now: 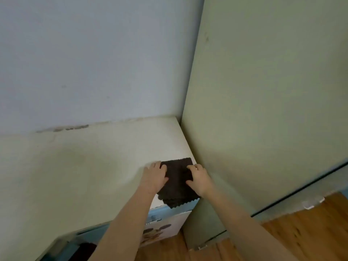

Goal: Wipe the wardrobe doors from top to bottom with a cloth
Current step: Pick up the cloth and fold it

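Cloth: a dark, folded cloth (178, 180) with zigzag edges lies flat on the pale top of a low cabinet (90, 162), at its right front corner; its near edge hangs just over the cabinet's front.
Left hand: the left hand (156, 177) lies flat on the cloth's left side, fingers spread and pressing down, thumb on the fabric; the grip is wide, with nothing closed in it.
Right hand: the right hand (198, 180) lies on the cloth's right side, fingers bent down onto the fabric; whether it pinches a fold I cannot tell.
Cloth and grip: the cloth lies under and between both hands, its dark middle bare between them.
Wardrobe: a tall pale green wardrobe (263, 102) stands just right of the cabinet, touching its right edge; the cloth lies just beside it.
Wall: a pale blue wall (90, 59) rises behind the cabinet.
Floor: a wooden floor (308, 227) shows at lower right.
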### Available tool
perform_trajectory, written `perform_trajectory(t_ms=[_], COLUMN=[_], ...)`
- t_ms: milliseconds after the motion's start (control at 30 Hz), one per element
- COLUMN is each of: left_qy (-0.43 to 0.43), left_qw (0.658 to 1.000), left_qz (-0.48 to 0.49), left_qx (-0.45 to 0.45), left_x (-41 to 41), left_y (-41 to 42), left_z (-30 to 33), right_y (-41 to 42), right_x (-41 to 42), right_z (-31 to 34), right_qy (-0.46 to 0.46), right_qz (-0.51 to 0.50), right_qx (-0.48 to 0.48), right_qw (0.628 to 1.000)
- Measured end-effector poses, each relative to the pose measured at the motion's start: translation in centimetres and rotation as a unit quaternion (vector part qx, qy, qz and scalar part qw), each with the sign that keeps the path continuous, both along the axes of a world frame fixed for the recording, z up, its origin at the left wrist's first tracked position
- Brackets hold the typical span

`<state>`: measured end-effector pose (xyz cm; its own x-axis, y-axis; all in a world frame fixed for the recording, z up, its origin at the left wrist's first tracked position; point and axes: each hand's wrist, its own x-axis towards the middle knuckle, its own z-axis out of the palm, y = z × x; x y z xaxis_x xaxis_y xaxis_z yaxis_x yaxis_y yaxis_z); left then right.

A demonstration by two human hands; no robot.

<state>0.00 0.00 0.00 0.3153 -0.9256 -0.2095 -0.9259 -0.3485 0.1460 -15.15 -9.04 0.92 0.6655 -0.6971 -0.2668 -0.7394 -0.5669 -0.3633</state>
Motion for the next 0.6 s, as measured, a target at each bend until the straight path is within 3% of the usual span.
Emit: perform_trajectory(t_ms=[100,200,300,600], left_qy=[0.017,0.036,0.001,0.045], left_qw=[1.000,0.999,1.000,0.998], left_qz=[0.013,0.019,0.020,0.034], left_qx=[0.000,0.010,0.018,0.003], left_x=[0.2,0.3,0.2,-1.4], left_y=[-0.9,-1.5,-1.8,-0.7], left_z=[-0.6,-1.4,-1.6,-1.7], right_y=[-0.5,-0.3,0.1,2.1], right_x=[0.6,1.1,1.7,2.0], right_z=[-0.7,-1.6,-2.0,-2.3], right_qy=[-0.025,0.013,0.055,0.057], right_qz=[-0.035,-0.020,-0.006,-0.028], right_qx=[0.000,0.019,-0.006,-0.043], right_qw=[0.999,1.000,0.998,0.997])
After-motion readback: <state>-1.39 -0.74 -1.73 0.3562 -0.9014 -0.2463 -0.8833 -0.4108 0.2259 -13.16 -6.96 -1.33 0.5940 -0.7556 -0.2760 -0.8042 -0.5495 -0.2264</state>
